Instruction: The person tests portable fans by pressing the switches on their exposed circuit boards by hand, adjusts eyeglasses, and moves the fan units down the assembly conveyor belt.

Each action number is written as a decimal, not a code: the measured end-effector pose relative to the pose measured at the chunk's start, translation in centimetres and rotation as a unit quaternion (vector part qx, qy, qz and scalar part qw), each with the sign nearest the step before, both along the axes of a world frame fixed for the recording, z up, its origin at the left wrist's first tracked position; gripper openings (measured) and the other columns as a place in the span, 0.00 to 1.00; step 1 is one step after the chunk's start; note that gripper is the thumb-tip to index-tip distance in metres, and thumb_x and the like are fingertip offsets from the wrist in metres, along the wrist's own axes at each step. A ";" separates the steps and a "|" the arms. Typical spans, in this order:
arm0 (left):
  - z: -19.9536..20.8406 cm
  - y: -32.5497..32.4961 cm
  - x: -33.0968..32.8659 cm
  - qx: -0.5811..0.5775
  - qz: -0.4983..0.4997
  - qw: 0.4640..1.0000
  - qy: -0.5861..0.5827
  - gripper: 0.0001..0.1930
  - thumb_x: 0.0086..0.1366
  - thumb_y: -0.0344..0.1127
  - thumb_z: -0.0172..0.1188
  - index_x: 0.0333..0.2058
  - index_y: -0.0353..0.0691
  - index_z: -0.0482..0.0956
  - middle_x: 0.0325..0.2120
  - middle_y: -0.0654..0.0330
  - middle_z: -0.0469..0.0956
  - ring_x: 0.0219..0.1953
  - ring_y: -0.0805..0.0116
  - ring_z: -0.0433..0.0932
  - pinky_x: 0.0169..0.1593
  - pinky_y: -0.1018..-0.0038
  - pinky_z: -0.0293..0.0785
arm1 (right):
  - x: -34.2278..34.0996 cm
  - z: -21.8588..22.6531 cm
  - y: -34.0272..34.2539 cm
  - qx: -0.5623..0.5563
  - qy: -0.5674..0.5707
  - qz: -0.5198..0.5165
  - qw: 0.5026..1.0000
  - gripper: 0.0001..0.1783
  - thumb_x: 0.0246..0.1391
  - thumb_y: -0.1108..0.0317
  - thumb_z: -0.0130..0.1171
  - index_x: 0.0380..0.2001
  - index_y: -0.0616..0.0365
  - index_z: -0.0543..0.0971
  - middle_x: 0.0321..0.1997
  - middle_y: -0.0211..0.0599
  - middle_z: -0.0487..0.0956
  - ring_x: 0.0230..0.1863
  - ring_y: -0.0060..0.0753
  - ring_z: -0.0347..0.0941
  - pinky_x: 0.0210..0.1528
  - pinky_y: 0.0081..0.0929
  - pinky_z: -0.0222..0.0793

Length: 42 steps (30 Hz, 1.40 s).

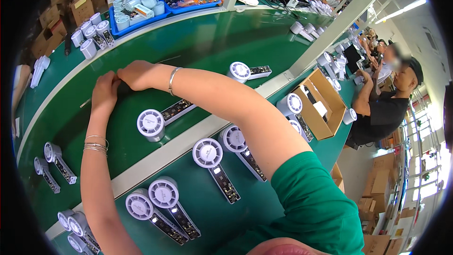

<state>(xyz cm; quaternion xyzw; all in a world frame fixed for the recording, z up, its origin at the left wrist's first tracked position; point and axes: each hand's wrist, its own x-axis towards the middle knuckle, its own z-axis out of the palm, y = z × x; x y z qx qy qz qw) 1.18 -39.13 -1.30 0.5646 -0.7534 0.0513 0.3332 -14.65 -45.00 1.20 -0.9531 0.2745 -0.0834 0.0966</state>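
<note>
Over the far left of the green conveyor belt [198, 42], my two hands meet, fingertips touching. My left hand [105, 90] is closed in a pinch, and so is my right hand [137, 75]. What they hold, if anything, is hidden between the fingers. A thin pale strip [85, 103] shows on the belt beside my left hand. Closest to my hands lies a pale lilac handheld fan body [151, 123], its round vented head up and a dark circuit board bared along its handle. A similar fan body [239, 72] lies farther right, beyond my right forearm.
Several more fan bodies [207, 153] lie on the near bench, with others at the belt's left. A metal rail [141, 174] divides bench and belt. An open cardboard box [325, 125] stands right. Blue trays [123, 28] hold parts at the back. A co-worker [387, 108] sits at right.
</note>
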 end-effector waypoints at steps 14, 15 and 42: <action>1.1 -0.1 3.3 -0.124 0.094 0.988 0.023 0.18 0.60 0.40 0.59 0.45 0.36 0.75 0.39 0.49 0.76 0.44 0.53 0.73 0.49 0.66 0.67 | -4.2 3.5 -4.8 -0.189 0.016 -0.046 0.981 0.22 0.52 0.46 0.51 0.27 0.54 0.78 0.25 0.40 0.79 0.31 0.47 0.76 0.32 0.41 0.71; 0.5 0.0 3.3 -0.080 0.106 0.990 0.045 0.20 0.61 0.41 0.58 0.49 0.37 0.73 0.41 0.49 0.75 0.46 0.52 0.72 0.51 0.65 0.66 | -4.9 3.9 -5.4 -0.204 -0.030 -0.061 0.977 0.22 0.52 0.46 0.52 0.25 0.54 0.78 0.24 0.40 0.79 0.29 0.47 0.76 0.31 0.41 0.71; -4.0 2.0 3.0 0.030 0.186 0.979 -0.084 0.22 0.64 0.49 0.51 0.50 0.41 0.71 0.51 0.55 0.69 0.54 0.53 0.66 0.56 0.60 0.61 | -12.6 3.4 -10.5 0.126 -0.395 -0.189 0.890 0.20 0.58 0.54 0.48 0.26 0.62 0.76 0.23 0.40 0.76 0.28 0.36 0.73 0.33 0.32 0.67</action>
